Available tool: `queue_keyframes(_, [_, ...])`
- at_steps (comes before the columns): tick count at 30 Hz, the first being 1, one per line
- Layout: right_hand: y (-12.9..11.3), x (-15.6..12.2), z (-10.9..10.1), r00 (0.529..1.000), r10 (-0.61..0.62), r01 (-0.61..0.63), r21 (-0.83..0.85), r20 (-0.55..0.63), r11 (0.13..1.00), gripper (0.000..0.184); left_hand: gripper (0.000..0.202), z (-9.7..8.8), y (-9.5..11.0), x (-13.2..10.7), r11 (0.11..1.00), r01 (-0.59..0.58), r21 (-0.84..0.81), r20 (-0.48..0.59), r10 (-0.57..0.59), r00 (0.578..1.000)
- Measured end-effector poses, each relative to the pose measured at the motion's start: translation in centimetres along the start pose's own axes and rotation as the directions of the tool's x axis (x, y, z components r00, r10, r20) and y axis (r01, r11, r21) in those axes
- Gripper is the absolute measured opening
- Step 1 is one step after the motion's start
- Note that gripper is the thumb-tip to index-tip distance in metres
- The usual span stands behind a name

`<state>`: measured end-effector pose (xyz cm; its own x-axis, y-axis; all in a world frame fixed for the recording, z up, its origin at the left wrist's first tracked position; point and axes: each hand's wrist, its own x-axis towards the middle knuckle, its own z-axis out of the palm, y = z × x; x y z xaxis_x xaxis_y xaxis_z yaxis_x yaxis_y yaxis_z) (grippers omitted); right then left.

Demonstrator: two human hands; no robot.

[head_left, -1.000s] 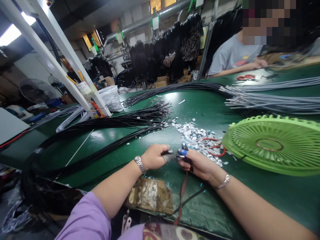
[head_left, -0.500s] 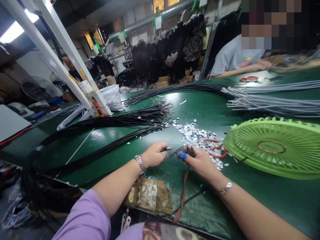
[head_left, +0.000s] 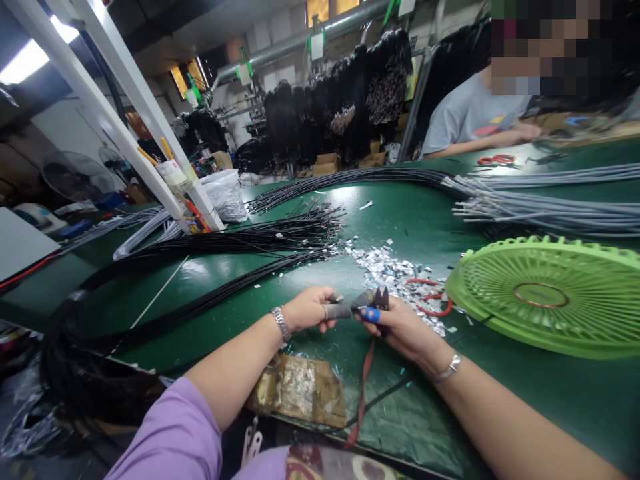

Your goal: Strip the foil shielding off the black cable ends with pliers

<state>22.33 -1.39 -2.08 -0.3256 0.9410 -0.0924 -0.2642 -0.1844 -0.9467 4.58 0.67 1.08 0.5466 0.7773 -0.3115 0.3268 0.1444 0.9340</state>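
Observation:
My left hand point(head_left: 316, 311) is closed in a pinch, with grey covers on its fingertips. Whatever lies in that pinch is too small or hidden to make out. Just to its right, my right hand point(head_left: 400, 328) is closed around dark snips point(head_left: 382, 299), whose pointed jaws stick up past the fingers. Blue tape wraps the right thumb, and a dark cover is on a finger. The fingertips of both hands nearly meet over the green table point(head_left: 280, 283). A reddish strip point(head_left: 365, 393) hangs below my right hand.
Silvery foil scraps point(head_left: 383, 267) lie beyond my hands, beside a green fan grille point(head_left: 545, 293). Black cable bundles point(head_left: 240, 233) stretch across the left, grey cables point(head_left: 540, 203) at the back right. A taped cardboard piece point(head_left: 305, 390) is near the edge. A co-worker point(head_left: 460, 113) sits opposite.
My right hand has turned, so the snips' jaws now point upward and show more clearly. My left hand's fingers have shifted slightly and extend further right.

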Motion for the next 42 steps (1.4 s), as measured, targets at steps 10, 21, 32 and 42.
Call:
queue_keyframes(10, [0.9,0.4,-0.7,0.966,0.197,-0.234,0.240,0.168,0.942,0.024,0.022,-0.2,-0.8,-0.2,0.735,-0.371,0.567,-0.034,0.471,0.881])
queue_keyframes(21, [0.2,0.0,0.5,0.979,-0.133,0.118,-0.105,-0.154,0.987,0.028,0.010,-0.7,-1.2,0.0,0.512,-0.356,0.781,-0.068,0.637,0.767])
queue_keyframes(32, [0.3,-0.1,0.5,0.968,-0.197,0.147,-0.281,-0.158,0.948,0.041,0.014,-0.5,-0.9,-0.1,0.513,-0.284,0.810,-0.109,0.608,0.786])
queue_keyframes(42, [0.8,-0.1,0.6,0.995,-0.098,0.091,-0.179,-0.035,0.980,0.039,0.012,0.4,-0.2,-0.4,0.732,-0.145,0.665,-0.273,0.419,0.866])
